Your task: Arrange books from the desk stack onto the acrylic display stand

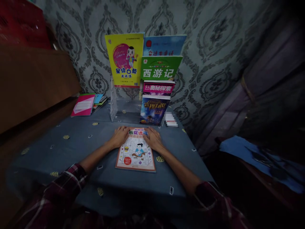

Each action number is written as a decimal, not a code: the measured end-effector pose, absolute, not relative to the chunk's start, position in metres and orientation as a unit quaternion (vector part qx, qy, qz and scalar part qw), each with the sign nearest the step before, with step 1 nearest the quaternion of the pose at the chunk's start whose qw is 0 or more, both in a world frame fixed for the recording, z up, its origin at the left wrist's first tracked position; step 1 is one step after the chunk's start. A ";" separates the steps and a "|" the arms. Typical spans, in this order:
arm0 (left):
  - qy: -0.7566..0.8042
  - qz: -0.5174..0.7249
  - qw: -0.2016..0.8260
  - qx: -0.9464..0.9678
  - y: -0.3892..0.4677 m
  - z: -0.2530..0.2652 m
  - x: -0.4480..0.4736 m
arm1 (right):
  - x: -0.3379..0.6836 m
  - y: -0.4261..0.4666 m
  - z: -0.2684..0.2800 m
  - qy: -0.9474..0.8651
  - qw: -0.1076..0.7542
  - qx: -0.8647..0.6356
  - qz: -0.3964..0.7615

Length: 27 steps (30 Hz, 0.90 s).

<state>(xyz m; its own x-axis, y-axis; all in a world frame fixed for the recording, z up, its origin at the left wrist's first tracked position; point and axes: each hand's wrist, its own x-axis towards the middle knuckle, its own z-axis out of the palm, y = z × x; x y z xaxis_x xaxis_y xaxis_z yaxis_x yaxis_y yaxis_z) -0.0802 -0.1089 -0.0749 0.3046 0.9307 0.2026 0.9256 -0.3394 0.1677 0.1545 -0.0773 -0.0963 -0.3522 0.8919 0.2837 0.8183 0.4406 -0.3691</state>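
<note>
"Orange-red is edging the white cover of the picture book (137, 151) in the head view. Where is it lying?"

"Flat on the blue-grey surface (81, 140), near the middle of its front edge and just before a clear stand (113, 106)."

"What is the cover showing?"

"Coloured title characters are running along its top, a seated figure in blue with black hair is filling the middle, small coloured pictures are lining the sides, and a round red badge is sitting in the lower left corner."

"And the hands?"

"Two. The left hand (120, 136) is resting palm down on the upper left corner of the cover, the right hand (153, 139) on the upper right. Both are lying spread and flat, fingers stretched out rather than curling around it."

"How many of everything else are you counting?"

"One stand. It is showing five covers: a yellow book (125, 60) on the left; light-blue (164, 44), green (162, 67), magenta (158, 88) and dark-blue books (154, 109) on the right. One pile of books (83, 104) is lying toward the back left corner; I cannot tell its number. One pixelated white item (171, 119) is lying near the right edge."
</note>
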 end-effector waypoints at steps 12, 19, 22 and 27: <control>0.532 0.183 0.035 0.826 -0.081 -0.084 -0.079 | 0.173 -0.069 -0.117 -0.817 0.306 -0.481 0.078; 0.532 0.181 0.042 0.826 -0.082 -0.086 -0.077 | 0.179 -0.068 -0.117 -0.804 0.326 -0.484 0.112; 0.530 0.177 0.041 0.828 -0.081 -0.085 -0.078 | 0.179 -0.070 -0.115 -0.801 0.331 -0.484 0.124; 0.527 0.186 0.037 0.829 -0.082 -0.089 -0.080 | 0.181 -0.074 -0.110 -0.797 0.334 -0.486 0.135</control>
